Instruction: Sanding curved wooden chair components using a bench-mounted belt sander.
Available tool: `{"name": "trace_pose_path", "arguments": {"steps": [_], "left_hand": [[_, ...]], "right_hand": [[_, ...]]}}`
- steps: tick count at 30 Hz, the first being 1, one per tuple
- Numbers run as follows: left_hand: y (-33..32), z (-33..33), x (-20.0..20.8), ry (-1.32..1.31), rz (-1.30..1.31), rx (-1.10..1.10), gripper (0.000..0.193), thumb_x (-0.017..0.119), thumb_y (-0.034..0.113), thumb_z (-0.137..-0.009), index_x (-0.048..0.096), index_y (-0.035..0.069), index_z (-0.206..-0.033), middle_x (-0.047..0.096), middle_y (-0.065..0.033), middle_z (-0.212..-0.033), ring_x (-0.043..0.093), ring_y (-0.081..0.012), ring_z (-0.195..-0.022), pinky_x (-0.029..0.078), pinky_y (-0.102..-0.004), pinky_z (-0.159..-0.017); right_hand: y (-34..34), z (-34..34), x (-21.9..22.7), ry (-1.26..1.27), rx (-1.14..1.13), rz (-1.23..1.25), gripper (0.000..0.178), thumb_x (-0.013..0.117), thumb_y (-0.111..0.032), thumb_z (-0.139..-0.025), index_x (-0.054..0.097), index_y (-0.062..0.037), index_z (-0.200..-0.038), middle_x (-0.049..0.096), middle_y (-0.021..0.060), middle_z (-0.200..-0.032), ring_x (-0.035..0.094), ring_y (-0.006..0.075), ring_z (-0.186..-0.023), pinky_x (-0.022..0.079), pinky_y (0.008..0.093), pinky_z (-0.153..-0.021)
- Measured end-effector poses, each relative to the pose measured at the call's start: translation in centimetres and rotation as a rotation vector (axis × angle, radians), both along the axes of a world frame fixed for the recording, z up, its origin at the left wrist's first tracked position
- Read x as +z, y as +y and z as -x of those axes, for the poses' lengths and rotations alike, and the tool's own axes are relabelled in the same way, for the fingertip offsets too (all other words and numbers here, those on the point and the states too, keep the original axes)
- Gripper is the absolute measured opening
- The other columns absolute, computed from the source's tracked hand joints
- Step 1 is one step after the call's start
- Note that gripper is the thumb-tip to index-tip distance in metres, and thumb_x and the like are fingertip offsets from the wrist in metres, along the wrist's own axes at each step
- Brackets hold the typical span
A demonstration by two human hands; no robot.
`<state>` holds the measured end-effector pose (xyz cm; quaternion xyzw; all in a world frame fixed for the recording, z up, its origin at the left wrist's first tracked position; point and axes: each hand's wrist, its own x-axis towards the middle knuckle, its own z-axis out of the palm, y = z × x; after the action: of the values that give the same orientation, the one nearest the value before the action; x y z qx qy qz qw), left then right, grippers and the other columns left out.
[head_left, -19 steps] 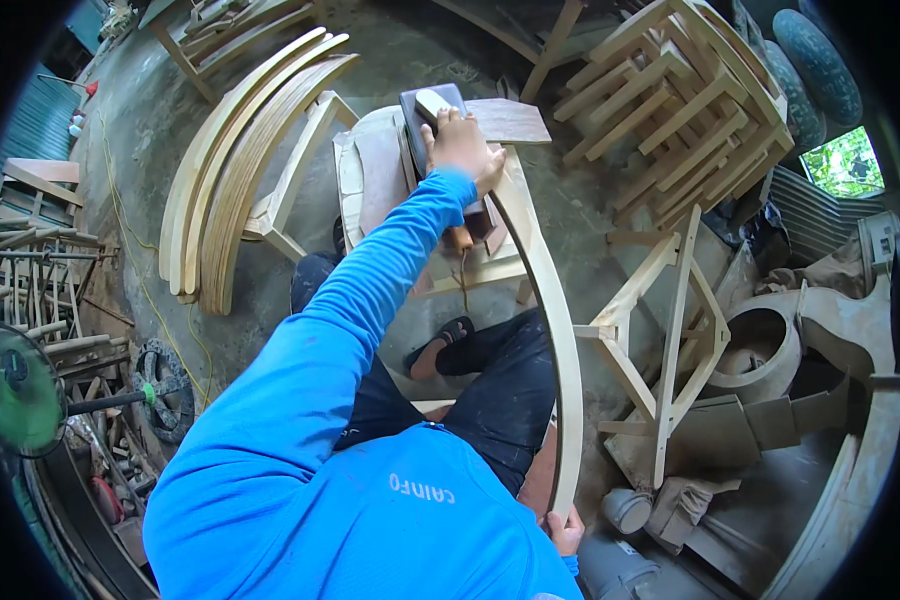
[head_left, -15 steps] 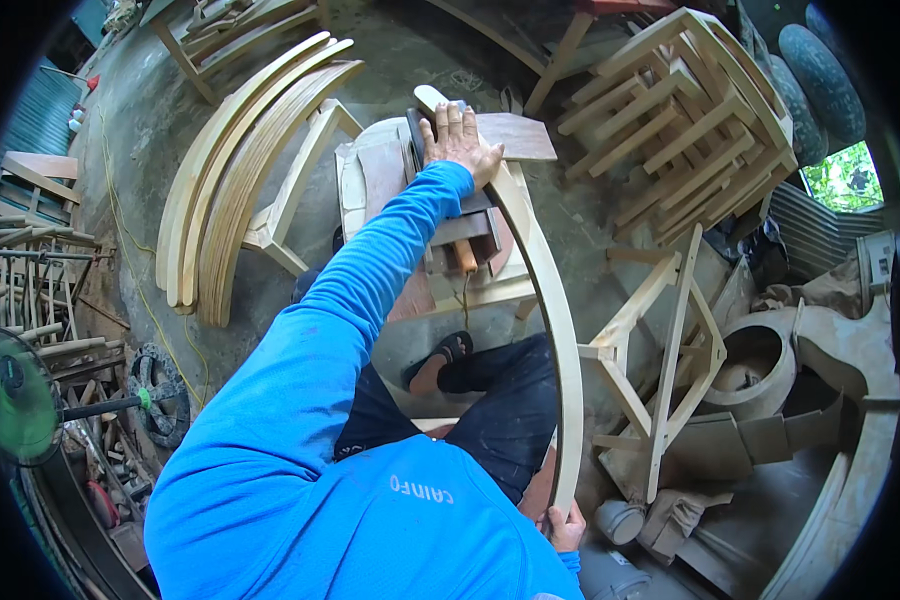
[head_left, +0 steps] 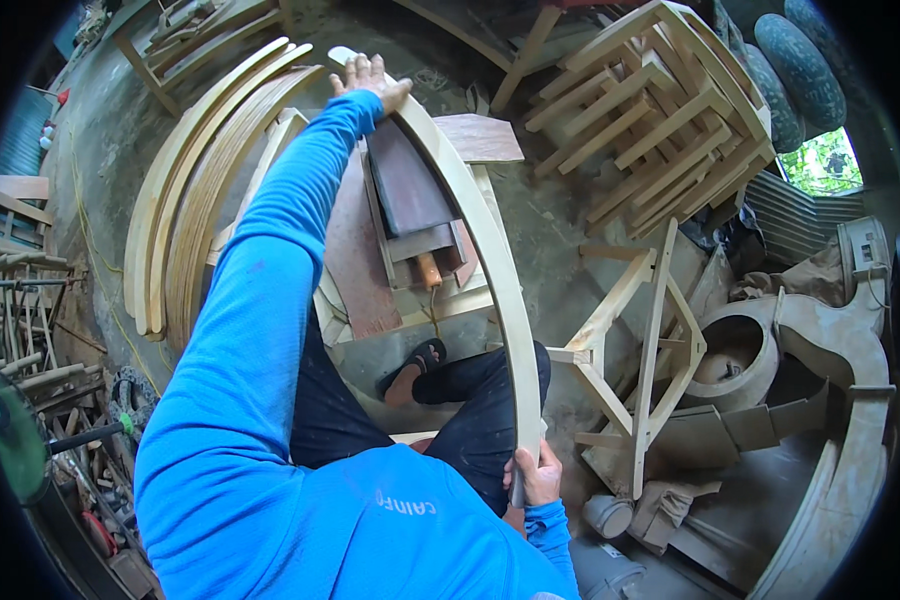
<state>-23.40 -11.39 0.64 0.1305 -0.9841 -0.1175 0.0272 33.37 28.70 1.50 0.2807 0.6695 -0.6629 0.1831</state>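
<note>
Wide head view, rounded, looking down
Close above the blue shirt (head_left: 270, 530), facing the floor (head_left: 560, 212) beyond; the far left edge seems dim.

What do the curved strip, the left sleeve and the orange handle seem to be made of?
Strip: wood, apparently unpainted; its face looks pale, matt. Left sleeve: blue fabric, matt, creasing softly. Handle: wood or plastic, seemingly smooth; I cannot tell which.

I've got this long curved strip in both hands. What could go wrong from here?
If its far end, under the left hand, swings left, the curved strip might knock the stacked curved pieces. It could also scrape the dark flat block beside it. Its near end, in the right hand, might bump the trouser leg.
</note>
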Motion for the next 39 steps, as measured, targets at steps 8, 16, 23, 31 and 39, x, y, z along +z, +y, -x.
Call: {"name": "trace_pose_path", "arguments": {"steps": [8, 16, 23, 31, 39], "left_hand": [[7.4, -17.1, 0.8, 0.053, 0.150, -0.268, 0.093, 0.050, 0.067, -0.091, 0.034, 0.002, -0.156, 0.023, -0.0292, -0.164, 0.014, -0.0431, -0.155, 0.004, -0.0628, -0.123], [16.3, -29.0, 1.5, -0.069, 0.100, -0.643, 0.112, 0.036, 0.084, -0.089, 0.023, -0.001, -0.160, 0.015, -0.0274, -0.168, 0.007, -0.0426, -0.157, 0.006, -0.0609, -0.124], [13.4, -23.3, 1.5, 0.093, 0.070, -0.406, 0.099, 0.047, 0.071, -0.091, 0.034, -0.003, -0.155, 0.023, -0.0275, -0.165, 0.014, -0.0402, -0.156, 0.008, -0.0578, -0.125], [5.1, -10.4, 0.3, 0.121, -0.016, -0.396, 0.102, 0.042, 0.079, -0.091, 0.030, 0.002, -0.158, 0.015, -0.0263, -0.167, 0.006, -0.0397, -0.158, 0.005, -0.0537, -0.127], [3.4, -8.8, 6.7, -0.126, 0.160, -0.885, 0.078, 0.066, 0.070, -0.081, 0.063, 0.016, -0.138, 0.055, -0.0187, -0.147, 0.037, -0.0355, -0.147, 0.016, -0.0698, -0.117]], "right_hand": [[9.6, -16.2, -3.1, 0.050, 0.123, -0.380, 0.046, 0.080, -0.012, -0.081, 0.066, -0.0002, -0.123, 0.072, 0.0077, -0.093, 0.070, 0.0170, -0.081, 0.058, 0.0316, -0.075], [9.3, -23.9, 0.1, 0.047, 0.170, -0.581, 0.038, 0.075, -0.015, -0.085, 0.066, -0.0012, -0.119, 0.070, 0.0177, -0.103, 0.069, 0.0284, -0.094, 0.054, 0.0406, -0.085], [9.3, -23.4, -6.4, 0.151, -0.012, -0.585, 0.049, 0.087, -0.013, -0.069, 0.069, -0.0002, -0.113, 0.073, 0.0126, -0.094, 0.071, 0.0220, -0.089, 0.056, 0.0387, -0.083], [0.1, -5.3, 0.5, 0.065, 0.126, -0.663, 0.041, 0.082, -0.019, -0.075, 0.067, -0.0014, -0.110, 0.073, 0.0151, -0.091, 0.072, 0.0256, -0.082, 0.056, 0.0399, -0.076], [0.0, 2.2, -1.6, 0.482, 0.171, -0.486, 0.042, 0.081, -0.012, -0.072, 0.066, -0.0013, -0.110, 0.068, 0.0070, -0.092, 0.066, 0.0166, -0.087, 0.054, 0.0336, -0.081]]}}
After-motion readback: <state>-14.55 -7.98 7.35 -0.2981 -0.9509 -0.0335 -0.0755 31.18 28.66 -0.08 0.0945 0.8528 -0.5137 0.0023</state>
